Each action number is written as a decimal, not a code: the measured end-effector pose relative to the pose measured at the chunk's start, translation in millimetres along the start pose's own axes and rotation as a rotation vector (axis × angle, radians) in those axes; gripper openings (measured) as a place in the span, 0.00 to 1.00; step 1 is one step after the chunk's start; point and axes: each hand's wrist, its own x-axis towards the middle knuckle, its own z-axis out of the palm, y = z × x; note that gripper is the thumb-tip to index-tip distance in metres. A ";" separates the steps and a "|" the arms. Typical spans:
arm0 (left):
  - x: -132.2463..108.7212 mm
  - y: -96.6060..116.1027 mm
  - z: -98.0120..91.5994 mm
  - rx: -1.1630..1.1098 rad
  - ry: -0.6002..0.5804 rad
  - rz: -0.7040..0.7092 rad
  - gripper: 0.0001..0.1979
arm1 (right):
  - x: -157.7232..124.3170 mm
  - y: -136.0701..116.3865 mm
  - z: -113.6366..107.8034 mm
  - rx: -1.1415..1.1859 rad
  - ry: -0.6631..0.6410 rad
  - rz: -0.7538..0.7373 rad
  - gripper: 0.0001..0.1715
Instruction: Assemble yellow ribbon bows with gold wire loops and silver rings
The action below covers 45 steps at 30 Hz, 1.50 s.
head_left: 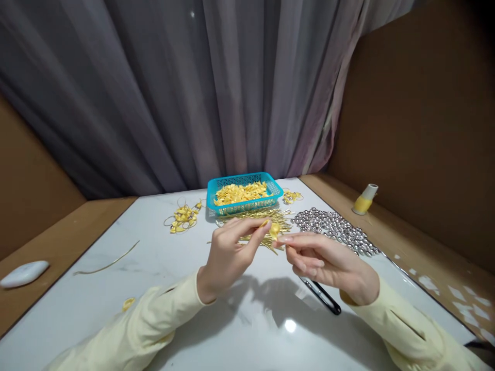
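Observation:
A small yellow ribbon piece (274, 230) is raised above the middle of the table, between both hands. My left hand (232, 247) pinches its left side with thumb and forefinger. At its lower right edge, the thumb and forefinger of my right hand (325, 257) close together on it, the other fingers curled loosely. Just behind the hands lies a heap of gold twist ties (284, 219). A black-handled cutter (325, 296) rests on the table under my right hand, its front part hidden. Beyond the ties stands a blue basket (211, 202) of yellow ribbon pieces (240, 194).
Silver beads (336, 229) are spread at the right. Looped ribbon pieces (184, 219) lie left of the basket, with a smaller group (292, 196) to its right. A single tie (110, 262), a stray ribbon piece (128, 304), a white object (25, 273) and a yellow-wrapped cone (365, 200) sit farther out.

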 end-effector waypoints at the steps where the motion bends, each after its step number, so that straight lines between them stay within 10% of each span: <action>1: -0.4 0.0 0.5 -0.002 0.001 0.012 0.03 | 0.4 0.3 -1.0 0.016 -0.020 0.001 0.10; 14: -9.2 -0.7 9.1 0.203 0.061 0.319 0.05 | 1.1 4.8 0.3 0.067 -0.033 -0.004 0.15; 27: -5.9 4.9 4.8 0.327 0.066 0.300 0.03 | -0.9 5.1 3.5 -0.053 0.063 -0.116 0.13; 37: 7.7 3.5 6.4 -0.190 -0.158 -0.356 0.09 | 2.9 6.6 2.7 0.021 0.125 -0.106 0.13; 45: 4.9 -3.6 14.7 -0.393 -0.086 -0.473 0.07 | 6.4 10.5 -0.7 0.203 0.081 -0.040 0.13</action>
